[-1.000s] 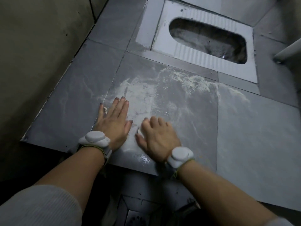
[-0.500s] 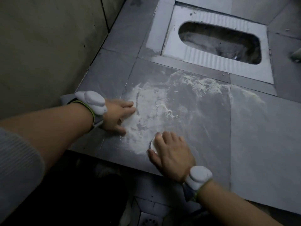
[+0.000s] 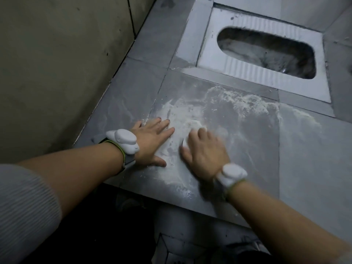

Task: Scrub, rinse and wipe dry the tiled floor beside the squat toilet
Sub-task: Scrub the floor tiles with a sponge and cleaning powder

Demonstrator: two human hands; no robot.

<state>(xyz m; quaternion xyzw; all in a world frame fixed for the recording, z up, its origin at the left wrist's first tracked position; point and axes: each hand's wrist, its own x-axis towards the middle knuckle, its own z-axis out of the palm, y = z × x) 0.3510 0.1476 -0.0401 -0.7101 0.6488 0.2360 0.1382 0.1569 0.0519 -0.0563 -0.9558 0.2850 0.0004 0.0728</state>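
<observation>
White foam or powder [image 3: 182, 119] is smeared across the grey floor tile [image 3: 247, 149] in front of the white squat toilet [image 3: 236, 54]. My left hand [image 3: 152, 140] lies flat on the tile with fingers straight and spread, at the left edge of the smear. My right hand [image 3: 203, 151] is blurred. Its fingers curl over a small white scrubbing pad [image 3: 185, 143] that peeks out on the hand's left side, pressing the pad on the tile. Both wrists wear white bands.
A grey-green wall [image 3: 57, 73] rises close on the left. The tiled platform ends in a step [image 3: 190, 204] just before my arms, with a lower dark floor and a drain cover [image 3: 171, 252] below. More grey tiles [image 3: 314, 168] stretch to the right.
My left hand shifted right and now lies flat beside the right hand. My right hand moved the pad forward into the white smear, spreading it.
</observation>
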